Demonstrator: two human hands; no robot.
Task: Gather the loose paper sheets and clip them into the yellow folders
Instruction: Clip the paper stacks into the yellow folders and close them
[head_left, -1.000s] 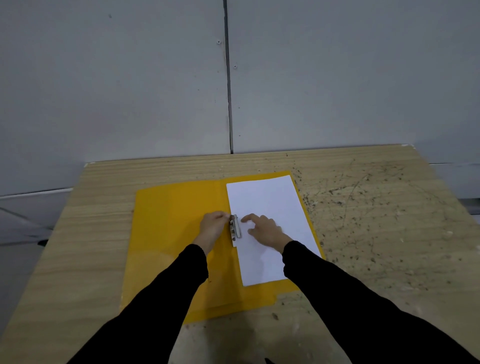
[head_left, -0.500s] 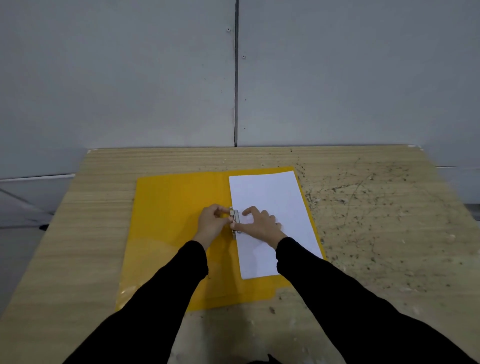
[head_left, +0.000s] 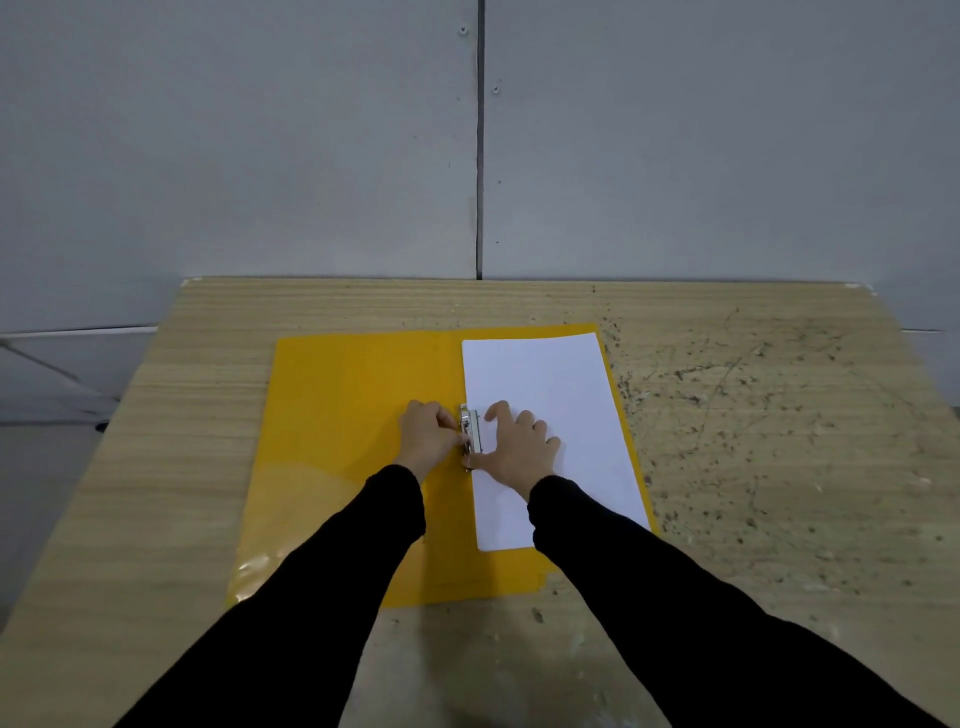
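Both hands meet mid-frame: left hand (head_left: 428, 435) pinches the metal clip (head_left: 471, 435); right hand (head_left: 517, 451), fingers spread, pins the paper sheet (head_left: 561, 395) square inside the open yellow folder (head_left: 353, 415) on the bench (head_left: 779, 415).

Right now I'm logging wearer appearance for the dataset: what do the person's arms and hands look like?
Both arms wear long, plain black sleeves ending at the wrists. The left hand and right hand are bare: no gloves, rings, watch or markings visible.

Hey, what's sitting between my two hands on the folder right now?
In the head view, the metal clip lies between the left hand and the right hand, at the white paper's left edge on the yellow folder.
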